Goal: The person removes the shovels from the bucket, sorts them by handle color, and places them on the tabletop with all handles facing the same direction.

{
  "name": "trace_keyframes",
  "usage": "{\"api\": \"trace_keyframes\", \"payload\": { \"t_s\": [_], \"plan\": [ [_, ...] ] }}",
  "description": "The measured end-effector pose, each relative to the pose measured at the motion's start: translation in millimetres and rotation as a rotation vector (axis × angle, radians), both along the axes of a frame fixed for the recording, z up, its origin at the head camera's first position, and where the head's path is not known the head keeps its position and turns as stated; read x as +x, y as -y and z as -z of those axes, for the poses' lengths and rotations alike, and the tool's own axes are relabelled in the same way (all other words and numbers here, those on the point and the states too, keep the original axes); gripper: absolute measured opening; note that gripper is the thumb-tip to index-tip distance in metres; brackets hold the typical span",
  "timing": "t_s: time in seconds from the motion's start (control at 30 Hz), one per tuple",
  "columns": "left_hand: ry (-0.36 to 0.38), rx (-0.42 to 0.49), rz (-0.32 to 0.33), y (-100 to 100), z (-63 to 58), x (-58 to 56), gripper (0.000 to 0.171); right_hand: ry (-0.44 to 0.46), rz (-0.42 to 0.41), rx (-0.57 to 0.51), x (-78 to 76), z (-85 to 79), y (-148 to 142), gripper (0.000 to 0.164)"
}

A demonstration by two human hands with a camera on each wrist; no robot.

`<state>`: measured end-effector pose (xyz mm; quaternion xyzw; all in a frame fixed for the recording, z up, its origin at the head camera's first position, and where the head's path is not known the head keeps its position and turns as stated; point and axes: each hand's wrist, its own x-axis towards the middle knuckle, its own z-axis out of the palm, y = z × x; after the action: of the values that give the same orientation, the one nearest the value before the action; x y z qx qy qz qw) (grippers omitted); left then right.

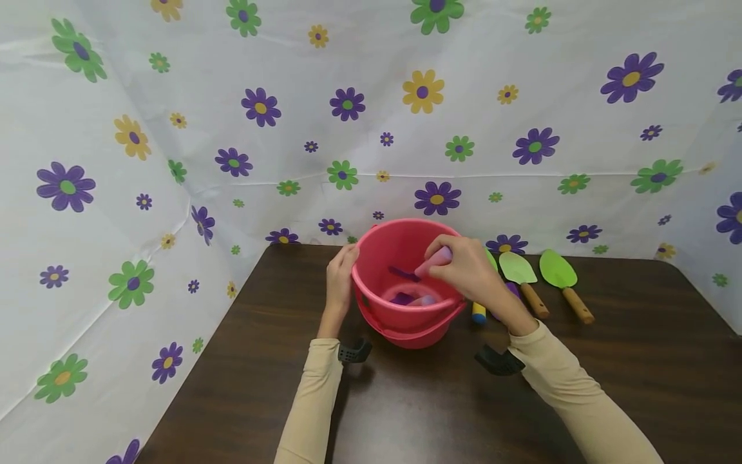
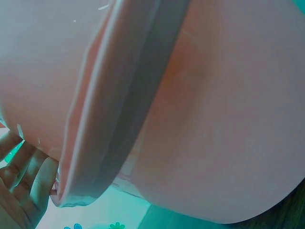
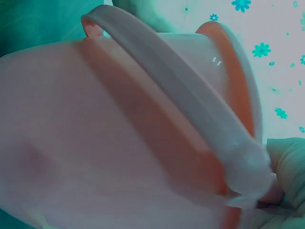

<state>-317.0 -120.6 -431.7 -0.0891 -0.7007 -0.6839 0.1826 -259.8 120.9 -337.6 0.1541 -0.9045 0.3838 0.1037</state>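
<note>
A pink bucket point(image 1: 371, 283) stands on the table, its handle point(image 1: 406, 335) hanging down the near side. The left hand point(image 1: 340, 277) touches the bucket's left rim from outside; in the left wrist view its fingers point(image 2: 43, 179) lie fairly straight against the wall. Over the opening, the right hand point(image 1: 466, 267) grips the pink handle point(image 1: 435, 259) of a small garden tool, whose dark purple part point(image 1: 402, 274) is inside the bucket. Another purple piece point(image 1: 402, 298) and a pink handle point(image 1: 423, 301) lie at the bottom. In the right wrist view the bucket hides most of the hand.
Right of the bucket, on the dark wooden table point(image 1: 637, 361), lie a green trowel point(image 1: 558, 269), a pale green trowel point(image 1: 518, 269) with a wooden handle, and a yellow-and-blue handle point(image 1: 478, 314). More tools are partly behind the right forearm. A flowered sheet point(image 1: 371, 129) hangs behind.
</note>
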Motion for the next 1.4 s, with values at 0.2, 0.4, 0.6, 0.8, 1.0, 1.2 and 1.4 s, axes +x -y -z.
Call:
{"api": "trace_keyframes", "payload": {
  "t_s": [0.2,0.4,0.6,0.8,1.0,1.2,1.4],
  "plan": [
    [0.001,-0.001,-0.011,1,0.9,0.0,0.039,-0.032,-0.001,-0.056,11.8,-9.9,-7,0.018],
    [0.017,0.006,0.009,1,0.0,0.2,0.038,-0.048,0.014,-0.13,26.8,-21.3,-19,0.021],
    [0.038,-0.001,0.028,1,-1.7,-0.6,0.036,-0.135,0.038,-0.133,39.9,-31.0,-32,0.022],
    [0.029,0.018,0.013,1,0.4,-1.3,0.037,-0.205,0.077,-0.169,56.9,-39.3,-45,0.024],
    [0.009,0.015,-0.005,0,1.2,-1.3,0.039,-0.289,0.156,-0.188,72.7,-45.0,-59,0.026],
    [0.006,0.02,-0.004,0,0.7,-1.9,0.04,-0.339,0.243,-0.213,83.9,-47.7,-72,0.031],
    [0.015,0.032,0.004,-1,0.8,-1.0,0.04,-0.359,0.281,-0.276,90.4,-44.0,-86,0.031]
  ]
}}
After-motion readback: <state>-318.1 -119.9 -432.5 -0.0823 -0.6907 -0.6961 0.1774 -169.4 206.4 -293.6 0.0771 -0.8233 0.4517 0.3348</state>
